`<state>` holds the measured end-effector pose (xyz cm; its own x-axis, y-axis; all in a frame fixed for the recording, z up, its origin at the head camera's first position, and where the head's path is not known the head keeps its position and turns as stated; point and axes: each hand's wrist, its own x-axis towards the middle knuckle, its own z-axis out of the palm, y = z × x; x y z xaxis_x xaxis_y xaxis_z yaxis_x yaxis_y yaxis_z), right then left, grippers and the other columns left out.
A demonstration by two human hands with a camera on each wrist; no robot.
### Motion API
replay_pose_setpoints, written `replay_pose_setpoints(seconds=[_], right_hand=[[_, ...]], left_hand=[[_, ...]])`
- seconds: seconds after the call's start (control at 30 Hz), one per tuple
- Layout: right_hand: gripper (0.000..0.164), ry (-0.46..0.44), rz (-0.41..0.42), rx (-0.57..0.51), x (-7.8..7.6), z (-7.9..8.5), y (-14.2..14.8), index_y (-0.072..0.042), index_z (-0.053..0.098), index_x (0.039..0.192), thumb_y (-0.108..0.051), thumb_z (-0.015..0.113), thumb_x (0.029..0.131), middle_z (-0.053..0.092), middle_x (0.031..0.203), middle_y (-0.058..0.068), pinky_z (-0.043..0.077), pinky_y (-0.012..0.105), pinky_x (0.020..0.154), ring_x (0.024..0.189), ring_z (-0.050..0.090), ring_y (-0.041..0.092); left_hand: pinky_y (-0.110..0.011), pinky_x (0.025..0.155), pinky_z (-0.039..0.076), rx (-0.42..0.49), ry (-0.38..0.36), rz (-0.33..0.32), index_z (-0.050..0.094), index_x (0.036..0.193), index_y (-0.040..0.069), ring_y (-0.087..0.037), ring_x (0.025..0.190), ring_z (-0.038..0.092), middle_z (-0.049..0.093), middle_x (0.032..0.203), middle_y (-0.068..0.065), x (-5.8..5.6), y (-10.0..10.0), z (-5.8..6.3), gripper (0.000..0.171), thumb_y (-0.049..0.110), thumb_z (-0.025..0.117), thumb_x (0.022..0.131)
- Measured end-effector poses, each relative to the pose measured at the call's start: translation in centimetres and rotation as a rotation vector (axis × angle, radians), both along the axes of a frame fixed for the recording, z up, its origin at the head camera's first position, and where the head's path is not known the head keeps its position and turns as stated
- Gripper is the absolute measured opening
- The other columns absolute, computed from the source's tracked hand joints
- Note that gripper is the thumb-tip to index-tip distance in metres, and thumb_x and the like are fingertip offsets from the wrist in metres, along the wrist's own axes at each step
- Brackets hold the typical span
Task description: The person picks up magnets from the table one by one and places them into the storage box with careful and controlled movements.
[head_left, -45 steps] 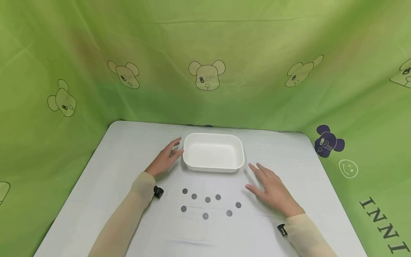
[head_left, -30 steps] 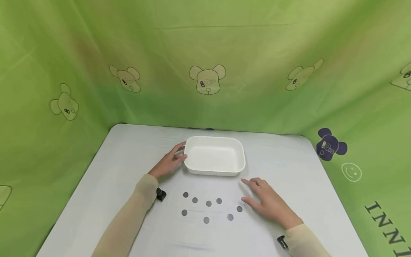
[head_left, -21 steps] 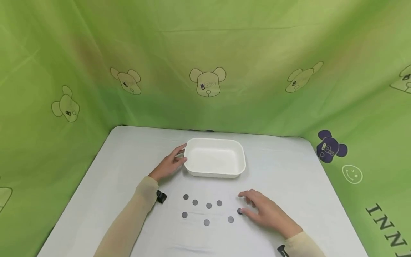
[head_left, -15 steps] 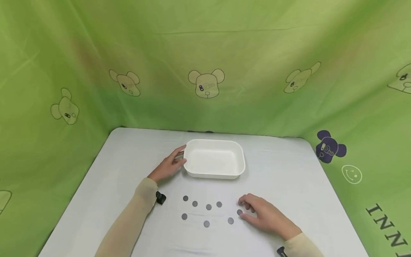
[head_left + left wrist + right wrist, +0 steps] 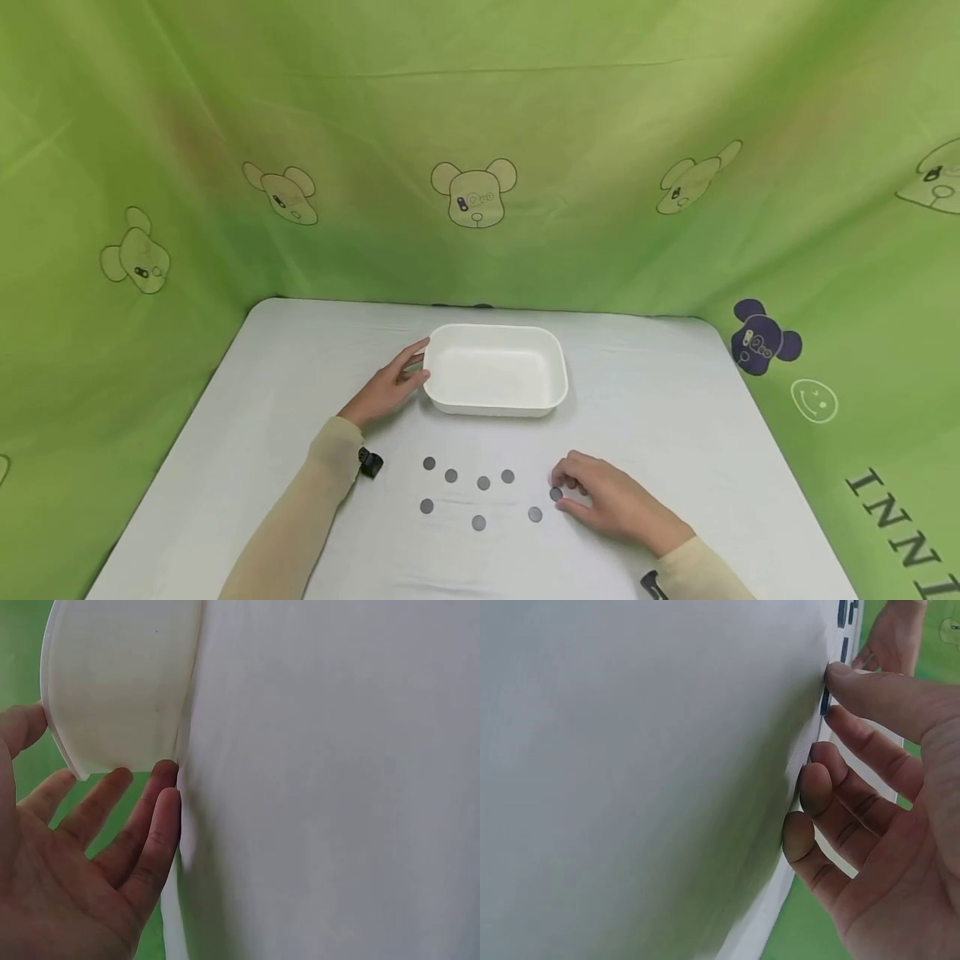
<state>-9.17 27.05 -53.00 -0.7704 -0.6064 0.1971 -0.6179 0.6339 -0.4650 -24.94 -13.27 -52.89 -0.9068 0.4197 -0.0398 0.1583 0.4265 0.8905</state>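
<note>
My left hand (image 5: 382, 390) is at the left end of a white rectangular tub (image 5: 491, 409), its thumb at the rim and its fingers spread along the end wall. In the left wrist view the fingertips meet the tub's wall (image 5: 112, 697) low down, near the white table surface. Several flat grey discs lie in front of the tub. My right hand (image 5: 618, 500) is down at the rightmost grey disc (image 5: 556, 494), thumb and index finger at opposite edges of it, pinching it at the tabletop. Its other fingers rest curled against the cloth.
A grey disc (image 5: 535, 515) lies just left of the pinched one, and another disc (image 5: 478, 523) sits nearest the front. More discs spread to the left. The white-covered table (image 5: 660, 400) ends at a green patterned curtain (image 5: 480, 100) behind and at both sides.
My right hand has moved down and left from beside the tub and closed its thumb and index finger on the rightmost disc. My left hand has come up against the tub's end.
</note>
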Motion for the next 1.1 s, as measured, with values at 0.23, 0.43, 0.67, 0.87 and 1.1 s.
replay_pose_setpoints(seconds=[0.23,0.43,0.67,0.87,1.1], right_hand=[[0.030,-0.006,0.005,0.007,-0.1,0.2,0.0,-0.019,0.066,0.105,-0.010,0.088,0.087,0.057,0.093,-0.014,0.050,0.023,0.071,0.083,0.054,0.001],[0.030,-0.036,-0.004,0.019,-0.1,0.4,-0.1,-0.020,0.065,0.104,-0.009,0.088,0.088,0.057,0.093,-0.014,0.051,0.023,0.072,0.084,0.054,0.001],[0.032,-0.074,0.001,0.010,-0.1,0.7,-0.5,-0.021,0.063,0.102,-0.006,0.087,0.088,0.059,0.094,-0.014,0.054,0.024,0.073,0.084,0.057,0.002],[0.033,-0.100,0.018,-0.020,0.0,1.0,-0.8,-0.021,0.059,0.098,-0.003,0.085,0.089,0.057,0.090,-0.014,0.051,0.022,0.071,0.082,0.056,0.002],[0.034,-0.142,0.035,-0.023,0.2,1.2,-1.0,-0.020,0.058,0.098,0.002,0.082,0.090,0.055,0.090,-0.014,0.050,0.021,0.071,0.082,0.053,0.000]], left_hand=[[-0.055,0.124,0.037,-0.002,0.006,-0.002,0.027,0.170,0.040,-0.034,0.152,0.047,0.044,0.169,-0.009,0.0,-0.1,0.2,0.067,0.043,0.059,0.112],[-0.055,0.125,0.036,-0.010,0.002,-0.002,0.027,0.171,0.039,-0.034,0.151,0.048,0.045,0.168,-0.009,0.0,-0.1,0.3,0.066,0.042,0.058,0.112],[-0.057,0.124,0.037,-0.028,0.001,-0.007,0.024,0.172,0.036,-0.038,0.148,0.051,0.043,0.169,-0.010,0.1,-0.1,0.4,0.068,0.044,0.057,0.112],[-0.058,0.123,0.038,-0.020,0.001,-0.010,0.024,0.172,0.035,-0.039,0.145,0.054,0.043,0.169,-0.010,0.1,-0.2,0.4,0.068,0.043,0.057,0.112],[-0.057,0.123,0.038,-0.015,-0.005,-0.020,0.024,0.172,0.036,-0.038,0.147,0.052,0.044,0.169,-0.010,0.0,-0.1,0.5,0.069,0.043,0.058,0.112]])
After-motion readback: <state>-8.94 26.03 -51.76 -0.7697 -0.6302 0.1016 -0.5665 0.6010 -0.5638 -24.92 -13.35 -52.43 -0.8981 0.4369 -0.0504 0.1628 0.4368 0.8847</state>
